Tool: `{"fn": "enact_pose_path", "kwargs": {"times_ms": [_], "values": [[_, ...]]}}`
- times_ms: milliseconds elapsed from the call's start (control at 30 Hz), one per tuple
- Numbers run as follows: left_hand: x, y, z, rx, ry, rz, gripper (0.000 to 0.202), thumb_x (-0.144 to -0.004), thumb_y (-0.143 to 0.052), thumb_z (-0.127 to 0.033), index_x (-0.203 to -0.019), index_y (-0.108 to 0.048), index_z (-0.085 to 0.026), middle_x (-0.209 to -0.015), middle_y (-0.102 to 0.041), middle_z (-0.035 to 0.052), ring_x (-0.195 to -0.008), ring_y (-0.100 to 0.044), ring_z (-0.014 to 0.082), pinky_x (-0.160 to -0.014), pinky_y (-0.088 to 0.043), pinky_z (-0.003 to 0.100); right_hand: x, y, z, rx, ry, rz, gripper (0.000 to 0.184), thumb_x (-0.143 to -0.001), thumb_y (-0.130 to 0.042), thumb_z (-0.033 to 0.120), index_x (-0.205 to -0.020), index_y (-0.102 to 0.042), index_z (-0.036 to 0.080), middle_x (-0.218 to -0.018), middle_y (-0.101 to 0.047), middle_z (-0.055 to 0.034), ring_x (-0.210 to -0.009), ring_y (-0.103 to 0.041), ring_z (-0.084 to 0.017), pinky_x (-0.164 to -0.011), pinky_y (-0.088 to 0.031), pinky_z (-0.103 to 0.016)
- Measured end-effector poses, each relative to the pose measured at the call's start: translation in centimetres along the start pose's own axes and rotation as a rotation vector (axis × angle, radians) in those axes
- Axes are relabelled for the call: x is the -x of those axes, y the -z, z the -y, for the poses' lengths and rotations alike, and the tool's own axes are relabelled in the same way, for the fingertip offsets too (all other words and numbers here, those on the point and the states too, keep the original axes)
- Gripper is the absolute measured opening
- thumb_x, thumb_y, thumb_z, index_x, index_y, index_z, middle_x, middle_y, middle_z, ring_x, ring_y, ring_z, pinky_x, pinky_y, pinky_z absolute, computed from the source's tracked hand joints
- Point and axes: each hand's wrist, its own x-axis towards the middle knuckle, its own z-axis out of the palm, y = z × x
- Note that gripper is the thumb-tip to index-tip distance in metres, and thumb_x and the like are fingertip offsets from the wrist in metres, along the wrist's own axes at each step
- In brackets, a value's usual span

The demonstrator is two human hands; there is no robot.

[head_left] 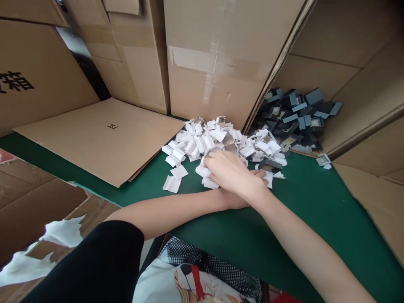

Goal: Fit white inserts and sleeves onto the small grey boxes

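Observation:
My arms cross over the green table, the right forearm lying above the left. My right hand is at the front of a heap of small white folded card pieces, its fingers curled down over a few of them. My left hand is under the right forearm and mostly hidden. Its fingertips show on the far side, beside white pieces and a small dark box piece; I cannot tell whether they hold anything. Two loose white pieces lie to the left of my right hand.
Flat cardboard sheets lie on the green table at left. Tall cartons stand behind the heap. Inside an open carton at right is a pile of small dark grey boxes. Torn white material lies at lower left.

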Motion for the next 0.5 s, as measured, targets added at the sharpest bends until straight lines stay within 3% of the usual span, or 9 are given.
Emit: {"fn": "enact_pose_path", "kwargs": {"times_ms": [100,167,300,400,500], "values": [[-0.8,-1.1,0.0,-0.138,-0.027,-0.036,0.047,-0.094,-0.039,-0.033,-0.136,-0.041,-0.011,-0.150,-0.031,0.0165,-0.141,-0.027,0.0295,-0.109,-0.037,0.045,-1.2,-1.2,1.4,-0.201,0.195,-0.150,0.023,-0.090,-0.046,0.010,-0.096,-0.067,0.015,-0.094,-0.064,-0.0075,-0.090,-0.058,-0.019,-0.069,-0.039,-0.029],[-1.2,-1.2,-0.2,-0.192,0.013,-0.042,0.039,-0.093,-0.039,-0.027,-0.128,-0.050,-0.011,-0.145,-0.039,0.0172,-0.135,-0.036,0.0290,-0.099,-0.046,0.041,-2.5,-2.5,2.5,-0.261,0.253,-0.159,0.025,-0.092,-0.043,0.011,-0.100,-0.066,0.015,-0.097,-0.064,-0.0077,-0.093,-0.057,-0.019,-0.071,-0.040,-0.028],[-1.3,-0.8,-0.6,-0.253,-0.001,-0.077,0.038,-0.092,-0.036,-0.018,-0.125,-0.052,-0.009,-0.141,-0.044,0.0158,-0.130,-0.042,0.0271,-0.094,-0.048,0.037,-4.7,-4.5,3.9,-0.220,0.345,-0.111,0.029,-0.087,-0.045,0.004,-0.102,-0.067,0.016,-0.103,-0.062,-0.0100,-0.099,-0.055,-0.022,-0.068,-0.040,-0.029],[-1.2,-0.9,-0.4,-0.293,-0.036,-0.113,0.037,-0.092,-0.035,-0.018,-0.123,-0.053,-0.009,-0.137,-0.047,0.0157,-0.127,-0.044,0.0264,-0.091,-0.047,0.035,-5.2,-4.7,4.1,-0.156,0.358,-0.107,0.024,-0.086,-0.046,0.005,-0.096,-0.067,0.014,-0.091,-0.064,-0.0101,-0.090,-0.057,-0.022,-0.065,-0.039,-0.029],[-1.2,-1.4,0.0,-0.301,-0.051,-0.141,0.033,-0.094,-0.034,-0.020,-0.117,-0.057,-0.012,-0.132,-0.050,0.0143,-0.120,-0.048,0.0252,-0.089,-0.045,0.034,-4.5,-3.9,3.4,-0.215,0.262,-0.188,0.021,-0.088,-0.045,0.010,-0.092,-0.066,0.011,-0.079,-0.065,-0.0089,-0.075,-0.058,-0.019,-0.061,-0.038,-0.030]]}}
